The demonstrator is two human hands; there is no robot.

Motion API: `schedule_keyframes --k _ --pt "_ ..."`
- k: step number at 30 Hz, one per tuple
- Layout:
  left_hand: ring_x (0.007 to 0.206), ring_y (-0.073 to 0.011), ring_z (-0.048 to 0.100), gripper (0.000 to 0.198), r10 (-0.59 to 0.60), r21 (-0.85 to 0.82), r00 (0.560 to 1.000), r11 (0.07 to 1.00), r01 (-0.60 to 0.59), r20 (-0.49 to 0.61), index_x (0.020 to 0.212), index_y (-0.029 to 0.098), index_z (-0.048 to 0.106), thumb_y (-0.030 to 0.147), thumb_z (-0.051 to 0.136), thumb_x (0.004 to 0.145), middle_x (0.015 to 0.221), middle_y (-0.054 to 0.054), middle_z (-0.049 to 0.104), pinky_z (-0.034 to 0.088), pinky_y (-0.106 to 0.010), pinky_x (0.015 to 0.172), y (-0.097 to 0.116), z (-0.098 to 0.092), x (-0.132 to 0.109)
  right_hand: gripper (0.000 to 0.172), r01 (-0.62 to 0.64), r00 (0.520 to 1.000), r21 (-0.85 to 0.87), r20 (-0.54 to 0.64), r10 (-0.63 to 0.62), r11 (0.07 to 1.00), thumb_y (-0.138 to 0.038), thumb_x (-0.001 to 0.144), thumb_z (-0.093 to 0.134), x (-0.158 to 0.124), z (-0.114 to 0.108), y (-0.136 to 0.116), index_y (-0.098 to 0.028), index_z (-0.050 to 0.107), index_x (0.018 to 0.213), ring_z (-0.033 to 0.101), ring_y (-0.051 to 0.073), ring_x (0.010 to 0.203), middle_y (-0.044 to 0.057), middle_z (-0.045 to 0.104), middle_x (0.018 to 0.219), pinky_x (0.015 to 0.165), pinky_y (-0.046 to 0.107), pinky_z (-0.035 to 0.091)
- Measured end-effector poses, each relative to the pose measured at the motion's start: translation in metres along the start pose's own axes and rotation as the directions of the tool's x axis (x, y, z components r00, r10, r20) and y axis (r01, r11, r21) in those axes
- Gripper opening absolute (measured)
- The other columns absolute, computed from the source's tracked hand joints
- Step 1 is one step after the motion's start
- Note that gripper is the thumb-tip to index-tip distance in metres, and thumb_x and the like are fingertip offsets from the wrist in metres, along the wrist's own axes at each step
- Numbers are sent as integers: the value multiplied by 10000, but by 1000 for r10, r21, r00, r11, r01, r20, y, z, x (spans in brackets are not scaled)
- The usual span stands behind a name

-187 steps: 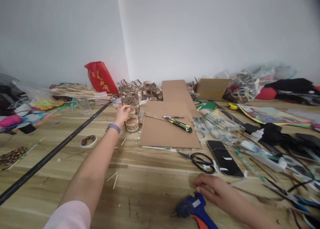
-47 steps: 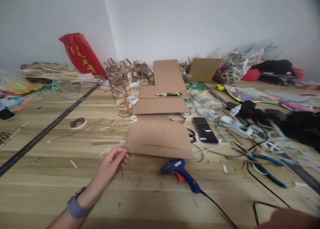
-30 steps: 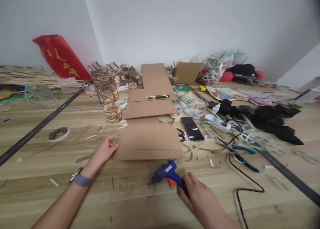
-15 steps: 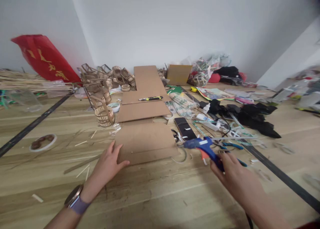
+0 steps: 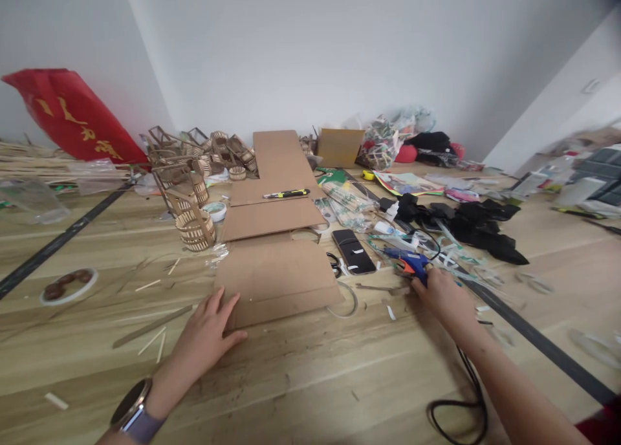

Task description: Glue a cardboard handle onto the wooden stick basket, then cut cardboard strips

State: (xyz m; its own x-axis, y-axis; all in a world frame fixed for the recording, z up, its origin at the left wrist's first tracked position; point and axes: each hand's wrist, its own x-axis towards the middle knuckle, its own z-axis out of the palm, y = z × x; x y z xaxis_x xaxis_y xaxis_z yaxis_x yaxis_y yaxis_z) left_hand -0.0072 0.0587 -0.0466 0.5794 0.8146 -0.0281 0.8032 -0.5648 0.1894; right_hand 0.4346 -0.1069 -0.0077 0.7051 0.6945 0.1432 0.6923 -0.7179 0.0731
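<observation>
My left hand (image 5: 212,328) rests with fingers spread at the near left corner of a flat brown cardboard sheet (image 5: 276,273). The thumb lies by the sheet's front edge. On the right, my right hand (image 5: 447,299) is closed round the handle of a blue glue gun (image 5: 407,259), held low among the clutter with its nozzle pointing left. A black cord (image 5: 466,403) loops on the floor below that hand. Farther up the cardboard lies a yellow and black utility knife (image 5: 286,193). A black phone (image 5: 354,251) with white scraps on it lies between cardboard and glue gun.
Small woven bamboo baskets (image 5: 195,230) cluster at the back left, near a red bag (image 5: 72,115). A white dish (image 5: 69,286) with brown pieces sits far left. Black cloth (image 5: 480,222) and plastic packets (image 5: 352,206) spread over the right. Thin sticks (image 5: 151,341) lie near my left hand.
My right hand has carried the glue gun away from me and down to the floor clutter, turning it slightly. My left hand stays at the cardboard corner. The view has shifted a little.
</observation>
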Motion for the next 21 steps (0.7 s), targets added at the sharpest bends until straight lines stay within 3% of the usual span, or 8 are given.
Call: schedule_keyframes --k 3,6,9,11,13,16,19,21 --pt "1353 -384 420 644 -15 -59 1000 998 13 -21 1332 140 562 468 608 780 1490 -235 398 368 -517 1080 -6 6 1 350 -4 1000 -3 -6 4 1000 -318 929 415 3 1 0 -48 633 976 689 326 731 221 678 837 578 370 467" --pt "1371 -376 397 650 -85 -191 993 979 68 -81 1318 133 552 514 574 793 1506 -227 374 360 -507 1087 -15 9 8 439 18 998 -2 -62 -18 1000 -384 950 378 1 -6 -15 -23 622 1005 670 386 802 297 640 949 582 420 474" --pt "1317 -350 471 677 -213 -395 970 906 152 -116 1360 105 476 499 539 813 1451 -223 449 390 -486 1065 -21 3 20 403 209 976 63 -72 -204 976 -361 976 332 -10 -8 -51 -107 643 1011 654 319 880 233 649 1008 670 379 485" --pt "1149 -323 607 694 -347 -567 935 785 250 -68 1381 123 434 468 576 797 1374 -206 533 470 -461 972 -21 -5 30 315 403 915 142 -25 -404 904 -303 966 391 -22 -4 -81 -177 674 910 652 228 828 130 685 905 719 301 475" --pt "1019 -286 668 744 -479 -764 877 551 336 41 1391 136 405 426 655 753 1322 -201 576 525 -409 861 -16 -13 37 299 518 849 202 1 -529 831 -238 948 425 -33 1 -106 -190 678 797 644 200 780 105 690 836 728 273 462" --pt "973 -251 687 688 -489 -927 858 226 299 157 1285 127 496 383 737 694 1201 -178 661 543 -333 801 -5 -22 41 294 587 794 245 10 -608 771 -138 918 419 -44 6 -124 -174 682 791 639 201 757 126 696 845 722 281 452" --pt "878 -248 707 556 -436 -959 884 136 249 168 1118 121 610 424 756 674 1041 -147 729 561 -316 748 -5 -32 35 318 618 762 265 26 -646 740 -139 942 369 -50 4 -120 -147 681 886 655 208 800 132 700 881 740 288 455" --pt "807 -248 714 526 -505 -967 847 89 240 164 1095 133 637 437 758 683 985 -132 743 570 -311 676 -17 -43 25 290 629 749 274 36 -662 727 -231 962 398 -56 1 -114 -132 669 993 660 233 873 133 704 924 761 310 463"
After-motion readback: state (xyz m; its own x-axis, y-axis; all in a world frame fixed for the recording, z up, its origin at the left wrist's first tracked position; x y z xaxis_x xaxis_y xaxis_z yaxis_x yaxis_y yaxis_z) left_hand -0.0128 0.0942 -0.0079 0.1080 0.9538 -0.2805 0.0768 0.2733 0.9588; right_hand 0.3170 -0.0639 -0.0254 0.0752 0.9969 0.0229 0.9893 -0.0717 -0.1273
